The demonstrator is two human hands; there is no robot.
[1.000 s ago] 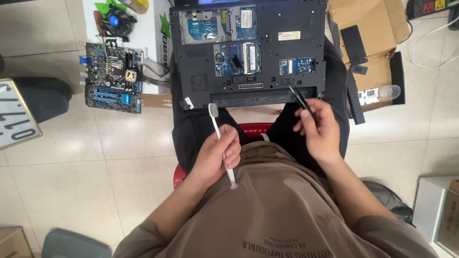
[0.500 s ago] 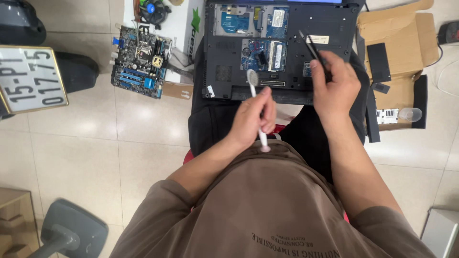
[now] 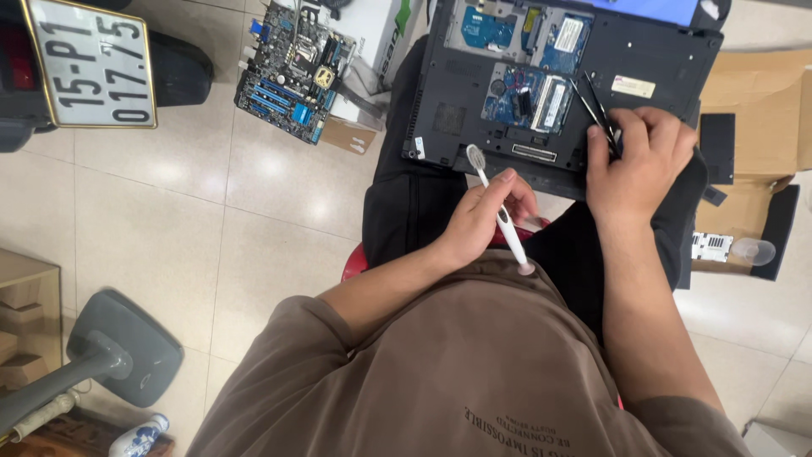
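An upturned dark laptop (image 3: 474, 101) lies across my knees with its bottom covers off, so blue circuit boards show. My left hand (image 3: 482, 224) is closed around a white toothbrush (image 3: 499, 211), bristle end up, just below the laptop's near edge. My right hand (image 3: 639, 165) rests on the laptop's right part and grips black tweezers (image 3: 592, 106), whose tips point up toward the exposed board.
A loose blue motherboard (image 3: 292, 72) lies on the tiled floor at upper left, beside a white box (image 3: 376, 34). A vehicle's number plate (image 3: 89, 63) is at top left. An open cardboard box (image 3: 753, 110) sits on the right. A grey fan base (image 3: 123, 347) stands at lower left.
The view has swung, so everything sits further right in the frame. My right hand with the tweezers has moved up onto the laptop. My left hand keeps hold of the toothbrush.
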